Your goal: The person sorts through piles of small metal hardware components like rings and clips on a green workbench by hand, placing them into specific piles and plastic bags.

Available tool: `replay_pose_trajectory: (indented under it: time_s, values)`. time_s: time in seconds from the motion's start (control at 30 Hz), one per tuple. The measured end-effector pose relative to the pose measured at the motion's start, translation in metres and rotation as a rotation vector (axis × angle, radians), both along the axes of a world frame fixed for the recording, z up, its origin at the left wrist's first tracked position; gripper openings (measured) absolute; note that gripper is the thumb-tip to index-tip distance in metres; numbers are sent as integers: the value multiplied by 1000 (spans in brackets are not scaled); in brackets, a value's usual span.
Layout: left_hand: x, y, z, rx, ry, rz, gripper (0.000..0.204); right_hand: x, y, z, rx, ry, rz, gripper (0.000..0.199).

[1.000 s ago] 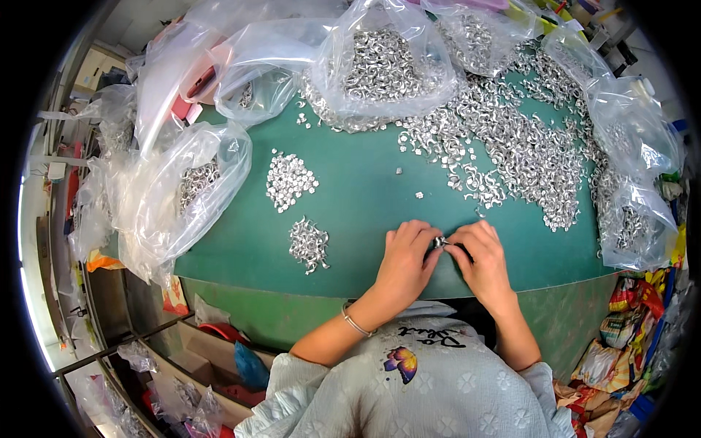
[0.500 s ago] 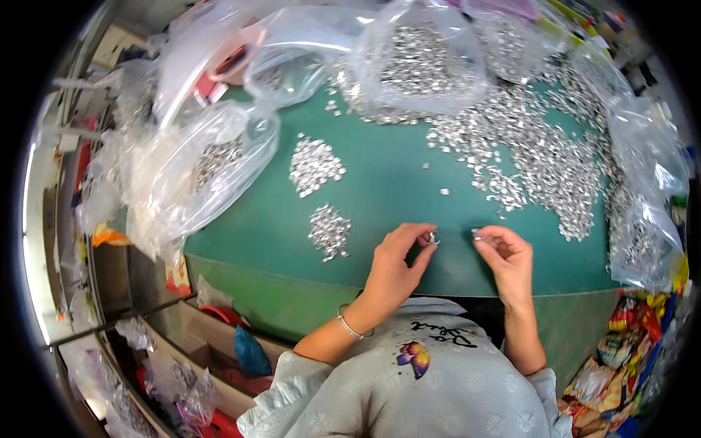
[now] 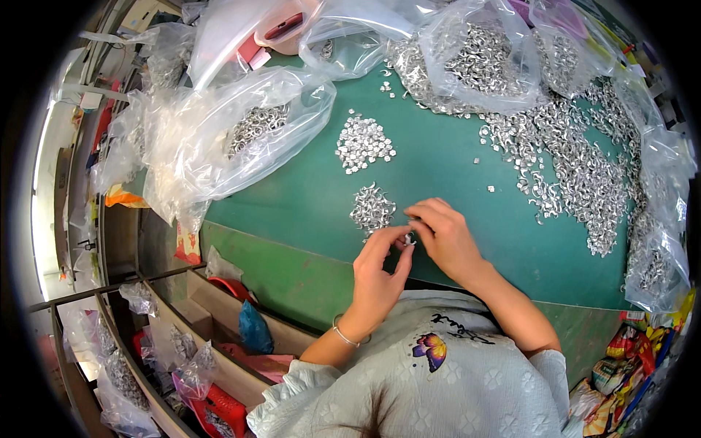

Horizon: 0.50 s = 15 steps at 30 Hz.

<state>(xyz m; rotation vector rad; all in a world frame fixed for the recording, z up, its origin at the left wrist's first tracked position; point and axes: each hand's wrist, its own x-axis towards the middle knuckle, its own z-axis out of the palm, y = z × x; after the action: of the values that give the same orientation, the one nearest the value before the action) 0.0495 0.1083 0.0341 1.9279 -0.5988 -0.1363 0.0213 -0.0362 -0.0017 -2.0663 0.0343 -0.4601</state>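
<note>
My left hand (image 3: 378, 269) is above the near edge of the green table, its thumb and fingers pinched on a small silver metal piece (image 3: 410, 239). Close against it, my right hand (image 3: 447, 237) reaches over from the right with its fingertips pressed together; whatever they hold is hidden. Just beyond the left hand lies a small pile of curved silver metal pieces (image 3: 372, 209). Farther off sits a second pile of small, blocky silver pieces (image 3: 364, 144).
A large heap of silver pieces (image 3: 584, 179) spreads over the right side. Clear plastic bags of metal parts stand at the back (image 3: 485, 62), left (image 3: 255, 128) and right (image 3: 650, 248). A pink container (image 3: 285, 33) is at the back left. Open drawers (image 3: 212, 310) lie lower left.
My right hand has moved left, from well apart to right beside the left hand, which keeps its metal piece. The view has shifted, so the table's things appear farther right.
</note>
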Motion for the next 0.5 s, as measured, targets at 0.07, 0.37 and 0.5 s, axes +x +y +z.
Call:
replay_pose_trajectory:
  time_s: [0.07, 0.37, 0.5]
  values:
    - [1, 4, 0, 2, -10, 15, 30, 1, 1, 13, 182, 101, -3, 25]
    - [-4, -41, -10, -102, 12, -264, 31, -61, -34, 30, 507, 329, -119, 27]
    - [-5, -75, -7, -40, 105, -500, 42, -88, -60, 30, 438, 290, -379, 16]
